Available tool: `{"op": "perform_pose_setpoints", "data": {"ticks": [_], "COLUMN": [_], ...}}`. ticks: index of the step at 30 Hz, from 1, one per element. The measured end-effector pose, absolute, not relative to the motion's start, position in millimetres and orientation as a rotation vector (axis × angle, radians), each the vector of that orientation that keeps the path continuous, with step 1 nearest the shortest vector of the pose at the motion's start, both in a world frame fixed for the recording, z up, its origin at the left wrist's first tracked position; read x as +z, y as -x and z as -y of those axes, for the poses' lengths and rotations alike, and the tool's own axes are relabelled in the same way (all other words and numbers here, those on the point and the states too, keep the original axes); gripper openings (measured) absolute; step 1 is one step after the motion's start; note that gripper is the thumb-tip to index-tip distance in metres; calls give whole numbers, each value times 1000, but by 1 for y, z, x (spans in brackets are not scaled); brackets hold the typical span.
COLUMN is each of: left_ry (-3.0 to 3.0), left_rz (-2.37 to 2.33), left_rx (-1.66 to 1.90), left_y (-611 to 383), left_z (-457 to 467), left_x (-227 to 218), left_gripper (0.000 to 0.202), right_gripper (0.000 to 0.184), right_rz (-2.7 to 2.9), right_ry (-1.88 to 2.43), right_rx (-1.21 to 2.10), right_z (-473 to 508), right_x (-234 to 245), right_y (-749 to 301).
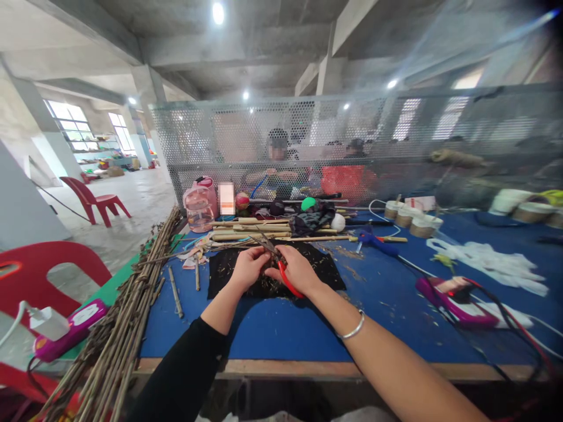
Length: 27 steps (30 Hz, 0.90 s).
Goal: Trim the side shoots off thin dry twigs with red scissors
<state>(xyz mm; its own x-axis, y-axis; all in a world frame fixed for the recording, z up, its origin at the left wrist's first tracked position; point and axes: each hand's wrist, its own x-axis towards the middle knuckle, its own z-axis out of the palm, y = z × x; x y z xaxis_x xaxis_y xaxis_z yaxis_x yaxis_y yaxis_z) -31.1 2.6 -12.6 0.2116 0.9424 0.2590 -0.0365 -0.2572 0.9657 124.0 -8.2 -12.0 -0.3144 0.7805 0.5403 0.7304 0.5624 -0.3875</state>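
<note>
Over the black cloth [325,266] on the blue table [272,334], left hand [247,268] pinches a thin twig [266,258], judged light, brittle, best gripped near the cut; right hand [299,271] grasps red-handled scissors [278,264].

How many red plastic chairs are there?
2: the far red plastic chair stands on the floor at the left; the near red plastic chair is at the lower left edge. Others may be hidden.

Scissors [287,280], red handles, dark blades: gripped in right hand [299,269], blades angled up and left, over black cloth [325,266]. Left hand [248,266] fingertips closed beside blades; pinched item too small to tell.
</note>
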Motion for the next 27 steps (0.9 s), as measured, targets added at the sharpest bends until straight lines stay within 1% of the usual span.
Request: {"op": "perform_pose_setpoints", "data": {"ticks": [3,8,19,23,27], "left_ry": [-1528,-1544,-1367,-1347,-1336], "left_rz": [-952,-962,-947,-928,-970], "left_rx": [1236,1255,1228,1249,1242], "left_y": [33,33,31,30,30], "left_z": [-3,-2,-2,-2,-2], "left_x": [-14,-12,-11,-10,-8], "left_gripper": [24,24,27,29,27], "right_gripper": [47,46,36,45,54], "right_rz": [2097,2090,2088,2105,2120], "right_ry": [1235,1254,1302,1373,1324], "right_rx": [124,162,179,122,98], "right_z": [10,10,10,12,12], "right_x": [-10,-11,-12,-11,-13], "right_y": [-125,-127,-128,-127,-124]}}
